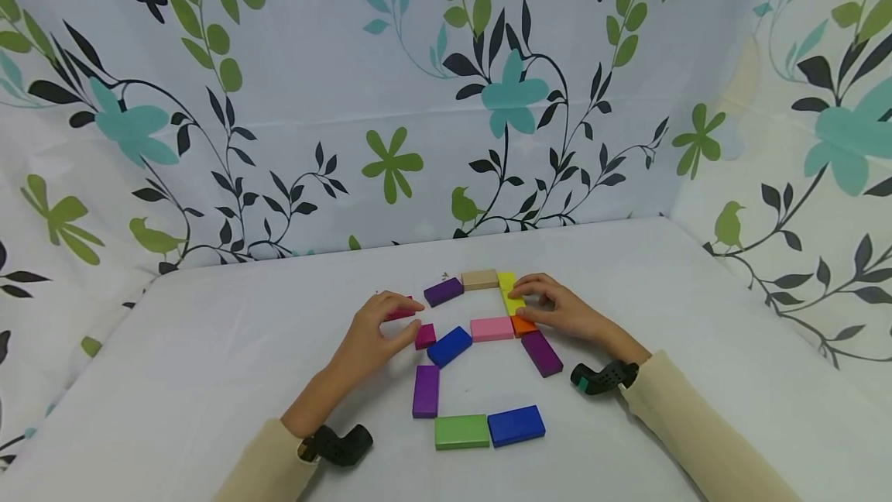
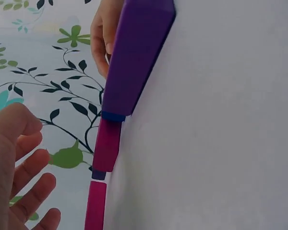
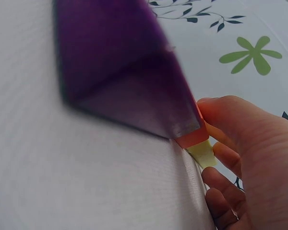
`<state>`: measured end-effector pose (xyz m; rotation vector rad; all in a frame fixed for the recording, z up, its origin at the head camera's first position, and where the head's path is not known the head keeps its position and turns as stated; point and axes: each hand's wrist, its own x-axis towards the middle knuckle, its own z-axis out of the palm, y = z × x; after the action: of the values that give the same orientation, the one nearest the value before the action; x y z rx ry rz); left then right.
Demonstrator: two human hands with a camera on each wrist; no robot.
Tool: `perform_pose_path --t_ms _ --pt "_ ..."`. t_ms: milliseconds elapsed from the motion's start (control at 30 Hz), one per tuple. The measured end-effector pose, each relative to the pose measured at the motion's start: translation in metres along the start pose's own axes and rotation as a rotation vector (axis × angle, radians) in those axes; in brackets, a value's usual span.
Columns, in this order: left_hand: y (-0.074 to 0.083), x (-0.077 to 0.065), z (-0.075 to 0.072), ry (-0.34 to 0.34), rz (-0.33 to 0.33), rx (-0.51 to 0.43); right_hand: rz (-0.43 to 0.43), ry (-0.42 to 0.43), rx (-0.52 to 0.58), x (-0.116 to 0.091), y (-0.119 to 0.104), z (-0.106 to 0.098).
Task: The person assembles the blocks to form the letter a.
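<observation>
- Left hand (image 1: 376,333): thumb and fingers spread, holding nothing; the front magenta block (image 1: 426,337) lies just beside its thumb.
- Right hand (image 1: 563,310): fingers loosely bent at the yellow block (image 1: 507,283), thumb at the orange block (image 1: 523,325), perhaps steadying their join.
- Between the hands: pink block (image 1: 492,329) and blue block (image 1: 449,346), apparently laid end-to-end for one continuous line.

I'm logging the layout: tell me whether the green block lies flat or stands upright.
The green block lies flat: the head view shows its broad face upward and a thin side below it.
</observation>
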<state>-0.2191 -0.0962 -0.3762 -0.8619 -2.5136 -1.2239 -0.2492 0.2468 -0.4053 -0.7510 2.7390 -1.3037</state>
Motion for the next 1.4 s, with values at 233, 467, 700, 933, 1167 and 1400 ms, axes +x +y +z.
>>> perform_pose_path --t_ms 233,467,700,933,1167,1400 --pt "-0.017 0.006 -0.003 0.016 -0.056 0.009 0.005 -0.006 0.014 0.001 0.004 0.0" --pt "-0.031 0.009 0.0 0.051 -0.049 0.012 0.007 -0.014 0.021 0.001 0.002 -0.001" --pt "-0.039 0.01 0.002 0.064 -0.093 -0.004 0.012 -0.009 0.017 0.001 -0.002 -0.003" --pt "-0.042 0.007 0.002 0.047 -0.173 0.053 0.016 -0.015 0.026 0.001 0.0 -0.001" --pt "-0.045 0.006 0.002 0.022 -0.225 0.104 0.014 -0.008 0.021 0.001 0.002 -0.001" --pt "-0.047 0.005 0.001 0.007 -0.225 0.106 0.009 -0.013 0.024 0.002 0.001 0.0"
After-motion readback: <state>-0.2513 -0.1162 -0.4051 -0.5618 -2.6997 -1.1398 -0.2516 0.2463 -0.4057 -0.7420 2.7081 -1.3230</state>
